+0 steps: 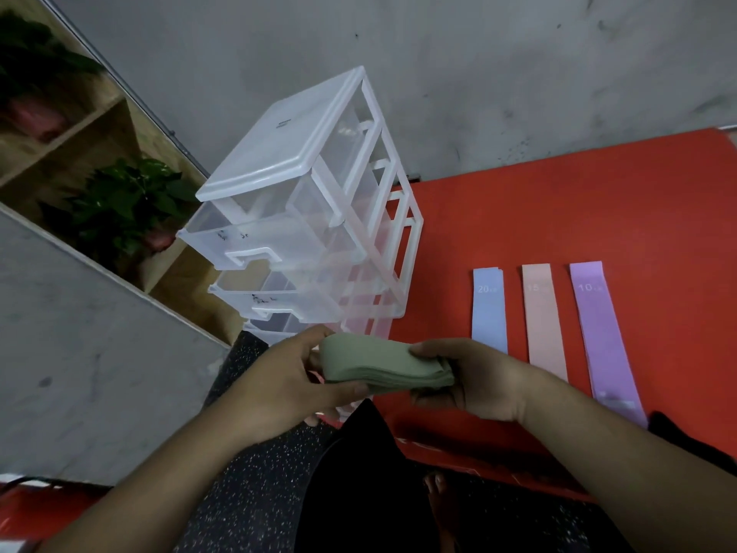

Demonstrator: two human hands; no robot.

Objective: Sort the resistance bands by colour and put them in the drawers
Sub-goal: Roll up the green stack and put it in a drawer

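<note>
We saw a folded stack of sage-green bands (383, 365), matte and soft-edged, with several layers showing along its right end. It was held in the air just in front of the lower drawers, and its long axis ran left to right across our view, tipped slightly down toward the right. The left hand (279, 389) gripped the stack's left end, thumb under the near edge and fingers curled behind it. The right hand (474, 381) pinched the right end, thumb on top and fingers closed beneath.

To the far left stood a wooden shelf (115, 125) holding leafy plants (127, 197). Next came the clear plastic drawer tower (303, 209) with a white frame, leaning in our wide view; its upper two drawers were pulled partly out, each with a dark handwritten mark we could not read. The hands and the green stack covered the tower's lowest drawers from us.

Right of the tower lay a red mat (558, 217), and on it three bands lay flat, side by side and apart, each running away from us: a blue band (488, 313) marked 20, a peach band (544, 321) marked 15, and a purple band (602, 337) marked 10. The right forearm crossed the near end of the peach one.
</note>
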